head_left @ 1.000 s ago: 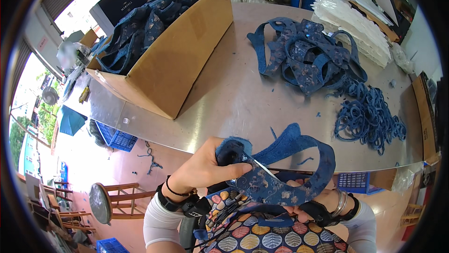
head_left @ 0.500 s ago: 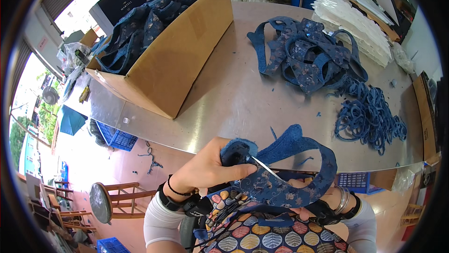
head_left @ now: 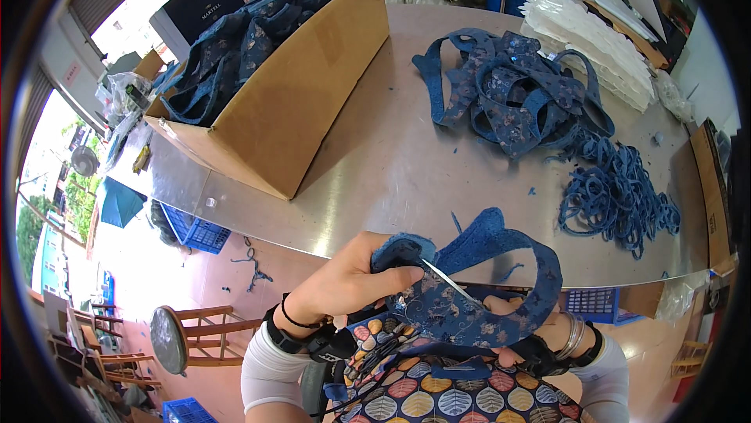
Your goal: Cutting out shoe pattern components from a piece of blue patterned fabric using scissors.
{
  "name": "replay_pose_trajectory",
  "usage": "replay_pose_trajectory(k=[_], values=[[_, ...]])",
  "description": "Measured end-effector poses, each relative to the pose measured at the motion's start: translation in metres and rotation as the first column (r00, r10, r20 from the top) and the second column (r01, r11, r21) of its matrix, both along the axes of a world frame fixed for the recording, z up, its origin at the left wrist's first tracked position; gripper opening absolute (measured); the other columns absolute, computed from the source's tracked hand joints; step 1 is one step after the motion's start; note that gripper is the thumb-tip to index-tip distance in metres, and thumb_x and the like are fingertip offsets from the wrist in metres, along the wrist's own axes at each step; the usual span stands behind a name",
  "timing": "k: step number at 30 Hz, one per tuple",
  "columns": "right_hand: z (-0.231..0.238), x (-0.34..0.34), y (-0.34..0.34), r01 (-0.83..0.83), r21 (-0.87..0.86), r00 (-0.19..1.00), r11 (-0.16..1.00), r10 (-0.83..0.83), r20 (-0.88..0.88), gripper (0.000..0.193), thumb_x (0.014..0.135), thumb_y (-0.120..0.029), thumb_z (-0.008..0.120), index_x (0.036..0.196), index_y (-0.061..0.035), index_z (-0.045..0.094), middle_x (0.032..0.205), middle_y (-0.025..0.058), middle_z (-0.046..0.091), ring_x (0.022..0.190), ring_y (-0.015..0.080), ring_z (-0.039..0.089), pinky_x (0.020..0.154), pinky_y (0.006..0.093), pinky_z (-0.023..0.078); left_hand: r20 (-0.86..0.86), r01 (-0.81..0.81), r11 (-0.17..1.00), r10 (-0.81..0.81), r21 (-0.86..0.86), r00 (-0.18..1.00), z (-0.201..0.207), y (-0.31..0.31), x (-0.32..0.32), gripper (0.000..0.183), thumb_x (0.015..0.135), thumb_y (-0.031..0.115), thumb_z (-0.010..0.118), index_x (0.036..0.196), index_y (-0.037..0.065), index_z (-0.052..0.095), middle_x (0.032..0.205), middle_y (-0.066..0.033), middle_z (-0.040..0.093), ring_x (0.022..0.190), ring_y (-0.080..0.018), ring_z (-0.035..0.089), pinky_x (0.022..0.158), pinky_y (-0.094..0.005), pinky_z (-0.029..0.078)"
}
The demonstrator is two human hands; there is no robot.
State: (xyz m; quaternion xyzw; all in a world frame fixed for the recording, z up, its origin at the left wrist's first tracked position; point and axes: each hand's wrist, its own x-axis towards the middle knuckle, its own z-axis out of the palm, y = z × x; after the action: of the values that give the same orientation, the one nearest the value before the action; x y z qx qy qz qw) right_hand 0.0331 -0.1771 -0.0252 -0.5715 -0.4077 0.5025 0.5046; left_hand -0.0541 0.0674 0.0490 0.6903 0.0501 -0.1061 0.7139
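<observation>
At six o'clock, just off the desk [head_left: 407, 172] edge, the left hand [head_left: 352, 282] pinches a blue floral fabric strap [head_left: 469, 298] while a thin scissor blade [head_left: 447, 280] crosses it. Best keep the cloth taut and cut close along the edge. Under the strap's loop the right hand [head_left: 540, 329] is mostly hidden; I cannot tell its grip.
</observation>
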Motion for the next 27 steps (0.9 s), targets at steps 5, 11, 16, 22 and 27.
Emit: replay_pose_trajectory(k=[5, 11, 16, 22, 27], values=[[-0.0009, 0.0006, -0.0008, 0.006, 0.003, 1.000, 1.000, -0.006, -0.004, 0.039, 0.070, -0.043, 0.069, 0.088, -0.0090, 0.062, 0.079, 0.0008, 0.060, 0.072, 0.0136, 0.055, 0.064, 0.0254, 0.043, -0.002, 0.002, 1.000, -0.002, -0.002, 1.000, 0.0032, -0.0009, 0.0002, 0.013, 0.078, 0.013, 0.060, 0.081, 0.000, 0.061, 0.058, 0.0030, 0.050, 0.047, -0.0041, 0.043, 0.042, -0.0187, 0.033], [-0.0022, 0.0009, -0.0024, 0.029, 0.017, 1.000, 0.999, -0.029, -0.007, 0.040, 0.071, -0.044, 0.069, 0.089, -0.0092, 0.062, 0.080, 0.0007, 0.061, 0.072, 0.0136, 0.055, 0.065, 0.0254, 0.043, -0.011, 0.024, 0.999, -0.023, 0.041, 1.000, 0.0004, 0.0012, 0.0011, 0.015, 0.077, 0.012, 0.061, 0.085, -0.001, 0.061, 0.062, 0.0038, 0.051, 0.052, -0.0034, 0.043, 0.045, -0.0182, 0.033], [-0.0036, 0.0023, -0.0017, 0.065, 0.033, 0.998, 0.997, -0.065, -0.015, 0.040, 0.071, -0.044, 0.069, 0.089, -0.0093, 0.062, 0.080, 0.0005, 0.061, 0.073, 0.0136, 0.055, 0.065, 0.0254, 0.042, -0.016, 0.056, 0.996, -0.055, 0.065, 0.998, 0.0021, 0.0019, 0.0018, 0.017, 0.077, 0.012, 0.061, 0.087, -0.002, 0.061, 0.064, 0.0045, 0.052, 0.056, -0.0036, 0.042, 0.048, -0.0184, 0.032], [-0.0053, 0.0044, -0.0008, 0.121, 0.053, 0.992, 0.991, -0.119, -0.038, 0.041, 0.071, -0.045, 0.068, 0.090, -0.0095, 0.062, 0.081, 0.0004, 0.061, 0.073, 0.0136, 0.055, 0.065, 0.0253, 0.042, -0.026, 0.077, 0.994, -0.075, 0.079, 0.997, 0.0016, 0.0023, 0.0034, 0.017, 0.077, 0.013, 0.060, 0.085, -0.003, 0.061, 0.064, 0.0044, 0.051, 0.058, -0.0042, 0.042, 0.050, -0.0192, 0.032], [-0.0075, 0.0059, -0.0003, 0.203, 0.069, 0.978, 0.977, -0.199, -0.056, 0.041, 0.071, -0.045, 0.068, 0.090, -0.0096, 0.062, 0.081, 0.0003, 0.061, 0.073, 0.0136, 0.055, 0.065, 0.0253, 0.042, -0.034, 0.082, 0.993, -0.079, 0.080, 0.996, 0.0027, 0.0017, 0.0038, 0.017, 0.077, 0.013, 0.060, 0.083, -0.003, 0.061, 0.064, 0.0039, 0.052, 0.059, -0.0047, 0.042, 0.051, -0.0195, 0.033]])
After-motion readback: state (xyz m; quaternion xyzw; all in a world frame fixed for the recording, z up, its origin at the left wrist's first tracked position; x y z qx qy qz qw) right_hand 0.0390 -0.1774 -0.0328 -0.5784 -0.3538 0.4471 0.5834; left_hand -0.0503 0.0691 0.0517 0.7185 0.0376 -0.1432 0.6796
